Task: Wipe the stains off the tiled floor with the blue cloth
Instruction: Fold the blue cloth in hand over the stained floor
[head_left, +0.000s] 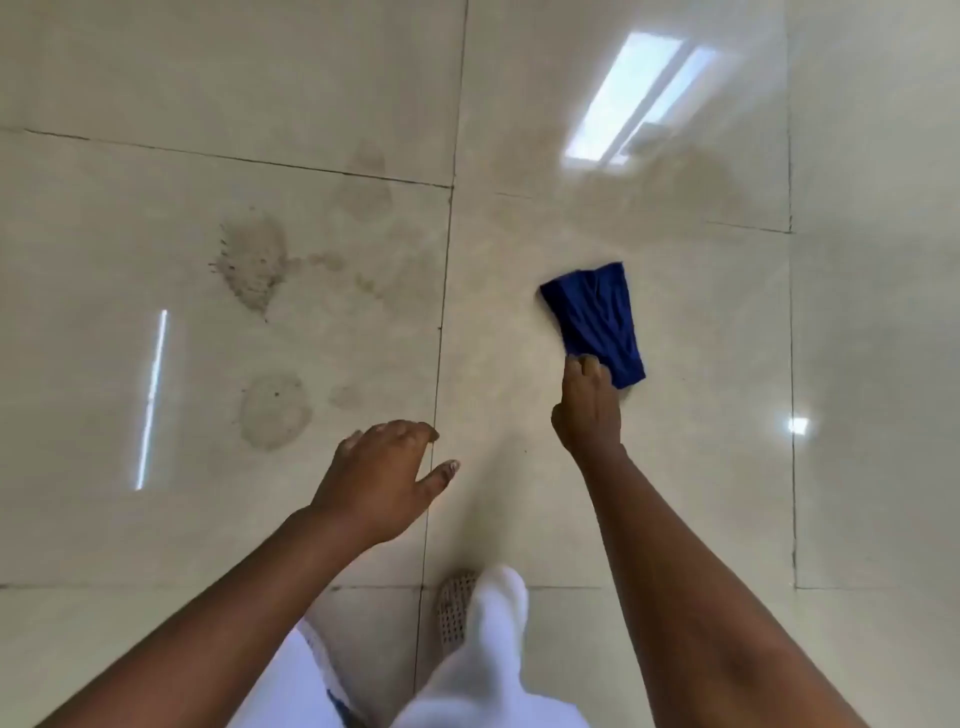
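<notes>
— On the tiled floor (675, 467), where's the blue cloth (595, 319)?
— Right of centre, its near end pinched by the right hand (589, 410).
— And the left hand (382, 478)?
— Fingers spread, holding nothing; whether it touches the floor, I cannot tell.
— The stains (257, 262)?
— Grey patches to the left, well apart from the cloth.

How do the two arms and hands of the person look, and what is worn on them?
Both forearms are bare up to the picture's edge: no sleeves, gloves, watch or bracelets show. The left hand and the right hand carry no visible rings. The nails on the left hand's fingers look light, perhaps painted; blur hides more detail.
</notes>
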